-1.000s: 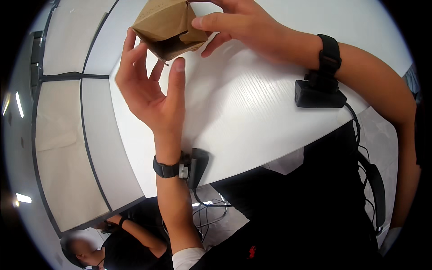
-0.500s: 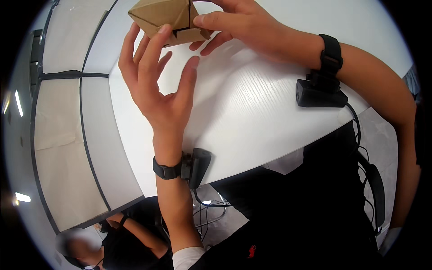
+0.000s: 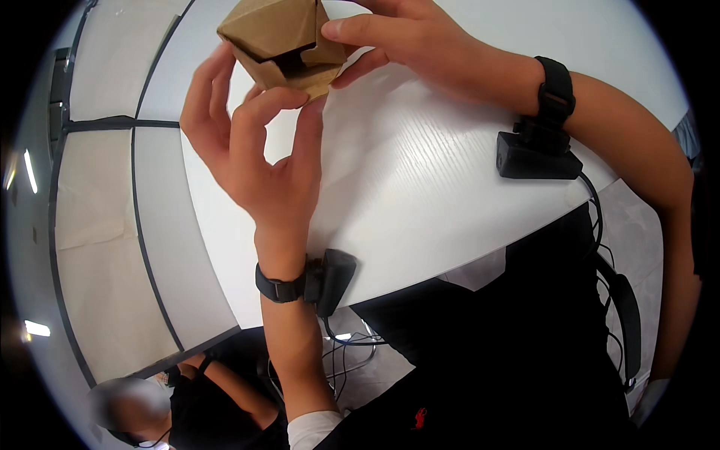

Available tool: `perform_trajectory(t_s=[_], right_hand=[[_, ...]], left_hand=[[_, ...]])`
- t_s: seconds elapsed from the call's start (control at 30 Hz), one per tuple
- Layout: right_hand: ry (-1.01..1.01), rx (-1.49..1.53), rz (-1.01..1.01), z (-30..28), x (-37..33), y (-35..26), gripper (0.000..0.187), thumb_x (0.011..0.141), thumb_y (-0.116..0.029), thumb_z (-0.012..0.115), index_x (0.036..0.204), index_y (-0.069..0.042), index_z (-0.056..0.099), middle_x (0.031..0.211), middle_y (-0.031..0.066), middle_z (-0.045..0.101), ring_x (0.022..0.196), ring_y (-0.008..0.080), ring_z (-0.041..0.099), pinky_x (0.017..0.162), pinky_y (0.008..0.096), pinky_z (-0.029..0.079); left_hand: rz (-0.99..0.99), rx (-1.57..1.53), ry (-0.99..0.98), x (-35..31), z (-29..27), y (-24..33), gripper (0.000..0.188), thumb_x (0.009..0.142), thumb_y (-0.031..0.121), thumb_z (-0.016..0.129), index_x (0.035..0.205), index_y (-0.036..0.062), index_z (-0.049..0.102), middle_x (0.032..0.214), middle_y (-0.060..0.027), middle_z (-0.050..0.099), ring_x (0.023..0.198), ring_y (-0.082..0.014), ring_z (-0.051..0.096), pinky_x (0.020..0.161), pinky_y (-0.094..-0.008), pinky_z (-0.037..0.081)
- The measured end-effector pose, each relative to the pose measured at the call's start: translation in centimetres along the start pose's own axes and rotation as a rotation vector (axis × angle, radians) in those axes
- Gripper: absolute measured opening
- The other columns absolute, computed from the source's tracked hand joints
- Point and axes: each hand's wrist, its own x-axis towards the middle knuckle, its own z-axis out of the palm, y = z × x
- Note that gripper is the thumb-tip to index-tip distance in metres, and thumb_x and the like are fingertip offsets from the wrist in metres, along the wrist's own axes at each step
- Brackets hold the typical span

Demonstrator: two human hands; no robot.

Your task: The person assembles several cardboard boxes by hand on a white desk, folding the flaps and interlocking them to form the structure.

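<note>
Table (image 3: 420, 187), white and broad beneath both arms, offers a surface to brace against should the card start to buckle. Left hand (image 3: 262, 157) reaches up from below: its thumb and forefinger pinch the flap's lower edge, while the other fingers curve toward the box's left corner. That pinch is probably best kept light and near the middle of the edge, since thin card creases when tugged at one corner. Right hand (image 3: 416, 45) grips the box's right side, thumb on the near face and fingers curled round; it should hold just firmly enough to stop any turning without crushing the wall. Brown cardboard box (image 3: 274, 30) sits between the two hands at the top of the view, tilted, its gaping end toward the person; whether it touches the surface below, I cannot tell. Black wrist unit (image 3: 538, 156) hangs by the right forearm, its cord best kept from snagging. Lower flap (image 3: 319, 81) juts from the opening and should swing along its own crease, evenly. Small side tab (image 3: 322, 54) at the opening's right end could catch, so it deserves watching.
</note>
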Motion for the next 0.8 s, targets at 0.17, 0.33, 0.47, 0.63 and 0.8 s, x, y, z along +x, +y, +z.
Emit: perform_trajectory(t_s=[0.17, 0.33, 0.47, 0.63, 0.8], right_hand=[[-0.011, -0.024, -0.016, -0.2, -0.4, -0.4, 0.063, 0.104, -0.014, 0.054, 0.159, -0.001, 0.028, 0.147, 0.0219, 0.046, 0.120, 0.0249, 0.063, 0.091, 0.0323, 0.063], [-0.044, -0.076, -0.005, -0.1, -0.2, -0.7, 0.064, 0.103, -0.014, 0.059, 0.159, -0.001, 0.029, 0.149, 0.0211, 0.043, 0.116, 0.0227, 0.064, 0.089, 0.0304, 0.063], [-0.048, -0.082, -0.033, 0.3, -0.2, 0.3, 0.064, 0.102, -0.012, 0.061, 0.158, -0.001, 0.030, 0.151, 0.0211, 0.041, 0.116, 0.0224, 0.064, 0.089, 0.0288, 0.063], [-0.012, -0.118, -0.018, 0.8, -0.2, 0.3, 0.064, 0.102, -0.009, 0.060, 0.158, -0.003, 0.032, 0.152, 0.0203, 0.039, 0.115, 0.0221, 0.064, 0.088, 0.0282, 0.062], [-0.035, -0.211, -0.149, 0.4, 0.9, 2.3, 0.062, 0.102, -0.009, 0.060, 0.157, -0.002, 0.033, 0.151, 0.0189, 0.041, 0.117, 0.0232, 0.062, 0.088, 0.0287, 0.061]], left_hand=[[0.056, 0.149, -0.033, 0.1, -0.2, 0.1, 0.026, 0.077, -0.006, 0.082, 0.097, 0.0066, 0.070, 0.119, -0.0088, 0.068, 0.124, -0.0386, 0.063, 0.089, -0.0422, 0.062], [-0.101, 0.020, 0.077, -0.7, 0.3, 0.2, 0.024, 0.084, -0.007, 0.077, 0.105, 0.0012, 0.070, 0.115, -0.0112, 0.067, 0.115, -0.0314, 0.067, 0.090, -0.0371, 0.061], [-0.328, -0.084, 0.146, -1.0, 0.5, 0.3, 0.021, 0.088, -0.002, 0.079, 0.107, 0.0016, 0.071, 0.114, -0.0088, 0.055, 0.103, -0.0183, 0.064, 0.087, -0.0334, 0.062], [-0.518, -0.160, 0.151, -1.1, 0.6, 0.3, 0.025, 0.088, 0.003, 0.080, 0.106, 0.0032, 0.063, 0.118, -0.0064, 0.049, 0.106, -0.0169, 0.059, 0.085, -0.0343, 0.060], [-0.598, -0.309, 0.185, -1.3, 0.9, 0.0, 0.047, 0.087, 0.004, 0.081, 0.124, 0.0066, 0.052, 0.125, -0.0080, 0.047, 0.117, -0.0205, 0.054, 0.093, -0.0370, 0.055]])
